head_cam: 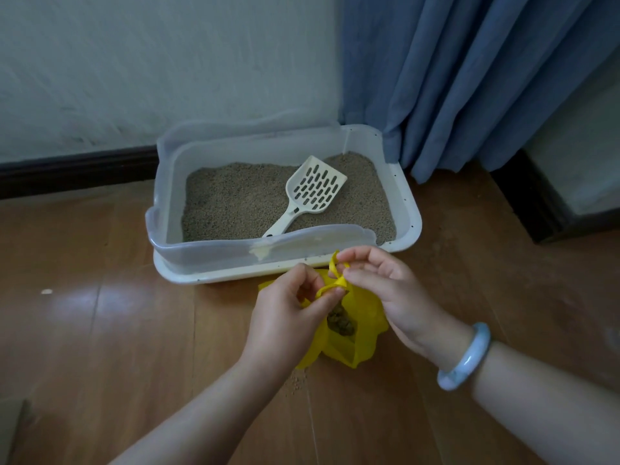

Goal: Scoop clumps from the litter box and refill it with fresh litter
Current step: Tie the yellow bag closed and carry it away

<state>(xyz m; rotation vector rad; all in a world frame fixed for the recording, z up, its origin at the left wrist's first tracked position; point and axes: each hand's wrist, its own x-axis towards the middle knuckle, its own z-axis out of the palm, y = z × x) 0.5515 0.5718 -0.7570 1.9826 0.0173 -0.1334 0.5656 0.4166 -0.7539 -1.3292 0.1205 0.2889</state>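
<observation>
Seemingly past scooping, the left hand (288, 308) and right hand (380, 283) pinch the handles (336, 282) of the yellow bag (367, 333) of clumps (340, 323) on the floor (134, 330) just before the litter box (412, 213), scoop (313, 193) lying inside; cinching the knot, then refilling, likely follows.

You have one view, from the camera on your head, tilted forward and down over the wooden floor (134, 330). Your left hand (285, 317) and right hand (385, 290) sit close under the lens. It faces the wall (134, 62) and curtain (469, 78), with the litter box (412, 223) mid-frame just beyond your hands.
</observation>
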